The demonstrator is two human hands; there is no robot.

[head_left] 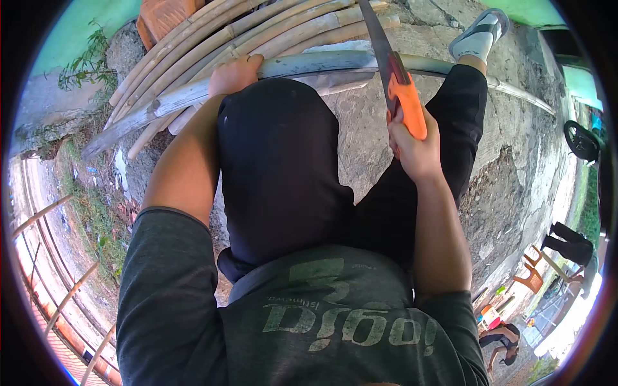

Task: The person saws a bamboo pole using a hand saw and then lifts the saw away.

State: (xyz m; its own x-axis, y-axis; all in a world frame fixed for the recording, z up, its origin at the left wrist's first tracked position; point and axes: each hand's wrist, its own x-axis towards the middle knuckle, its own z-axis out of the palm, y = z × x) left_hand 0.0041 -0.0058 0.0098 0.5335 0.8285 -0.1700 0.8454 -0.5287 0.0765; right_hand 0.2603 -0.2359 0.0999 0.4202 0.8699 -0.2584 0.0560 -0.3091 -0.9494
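My right hand (417,143) is wrapped round the orange handle of a hand saw (407,103). The saw's blade points up and away, and it crosses a long bamboo pole (315,63); whether its teeth touch the pole cannot be made out. That pole lies crosswise before my knees. My left hand (235,74) grips the same pole, left of the saw, with its fingers partly hidden behind it. More bamboo poles (257,32) lie side by side beyond, at the upper left.
An orange-brown plastic object (164,19) stands at the top left. My sandalled foot (479,38) rests on rough concrete (508,128). At the right are a wheel (581,141), an orange chair (531,278) and other people (505,341). Upright sticks (74,293) stand at the lower left.
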